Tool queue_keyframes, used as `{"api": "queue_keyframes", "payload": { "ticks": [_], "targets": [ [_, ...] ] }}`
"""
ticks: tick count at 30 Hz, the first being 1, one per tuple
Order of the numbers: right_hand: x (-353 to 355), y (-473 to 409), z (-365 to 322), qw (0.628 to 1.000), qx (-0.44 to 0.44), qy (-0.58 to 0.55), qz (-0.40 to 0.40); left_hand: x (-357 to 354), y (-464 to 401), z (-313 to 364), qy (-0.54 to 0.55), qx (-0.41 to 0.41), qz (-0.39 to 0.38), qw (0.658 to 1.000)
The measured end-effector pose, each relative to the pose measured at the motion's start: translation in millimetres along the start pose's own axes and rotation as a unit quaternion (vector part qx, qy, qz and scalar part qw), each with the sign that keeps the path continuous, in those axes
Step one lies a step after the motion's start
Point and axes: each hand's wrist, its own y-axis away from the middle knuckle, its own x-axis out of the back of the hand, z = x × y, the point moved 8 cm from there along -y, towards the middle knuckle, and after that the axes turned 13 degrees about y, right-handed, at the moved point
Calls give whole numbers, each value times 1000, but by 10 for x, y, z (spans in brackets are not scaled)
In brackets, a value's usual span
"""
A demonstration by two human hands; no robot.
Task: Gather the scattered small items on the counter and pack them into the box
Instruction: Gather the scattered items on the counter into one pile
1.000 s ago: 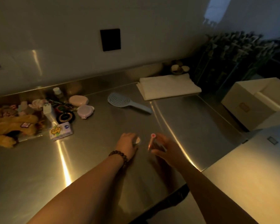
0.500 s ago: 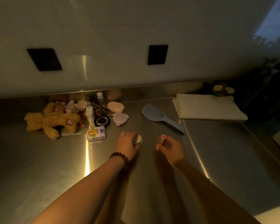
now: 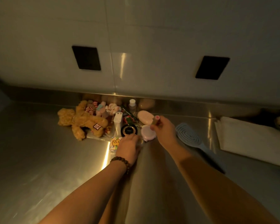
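Both hands have moved from mid-counter to the cluttered pile by the wall.

Right hand (image 3: 164, 131) pinches a pink-capped tube (image 3: 155, 120); left hand (image 3: 129, 145) curls over something hidden beside the cartoon tissue pack (image 3: 114, 143) on the steel counter (image 3: 39, 159). Best to secure each item before lifting; the box is out of view.

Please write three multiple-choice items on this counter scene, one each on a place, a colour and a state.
1. Where does the plush bear lie?
A. left of the pile of small items
B. on the folded towel
C. right of the hairbrush

2. What colour is the hairbrush?
A. red
B. light blue
C. black

3. What is the right hand doing?
A. resting flat on the counter
B. gripping the hairbrush
C. holding a small pink-tipped tube

Answers: 1 A, the bear sprawls at the pile's left edge; 2 B, its ridged head and handle look pale blue; 3 C, the fingers are curled round the tube above the round lilac case.
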Motion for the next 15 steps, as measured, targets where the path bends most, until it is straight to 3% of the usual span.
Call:
{"api": "queue_keyframes", "payload": {
  "ticks": [6, 15],
  "targets": [
    [-394, -372, -288, 998, 45, 26, -44, -56, -73, -70, -4, -23, 3, 1000],
    [-508, -494, -315, 994, 71, 76, -39, -90, -61, -166, -37, -21, -9, 999]
  ]
}}
